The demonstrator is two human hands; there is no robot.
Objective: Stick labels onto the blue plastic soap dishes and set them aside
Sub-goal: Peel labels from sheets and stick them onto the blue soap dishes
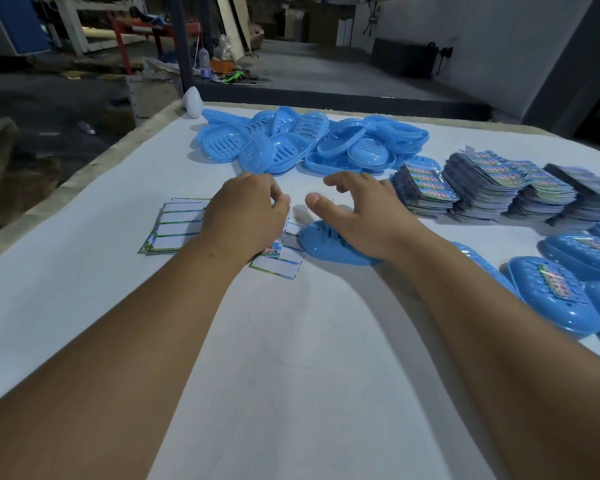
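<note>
Head view: the left hand [246, 211] pinches a small label [288, 206] at its fingertips, probably just peeled from the label sheets [184, 225] under it. The right hand [359, 216], fingers spread and holding nothing, hovers over a blue soap dish [321, 245] lying on the counter [291, 358], probably ready to steady it. Beyond both hands lies a heap of unlabelled dishes [309, 140]; right of the right hand are card stacks [492, 185] and labelled dishes [555, 292], well apart, not in the way.

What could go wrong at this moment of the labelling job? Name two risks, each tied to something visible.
1. The right hand only rests on the soap dish; it may slide as the label goes on.
2. The left hand pinches a small label; it could curl or land crooked.
</note>
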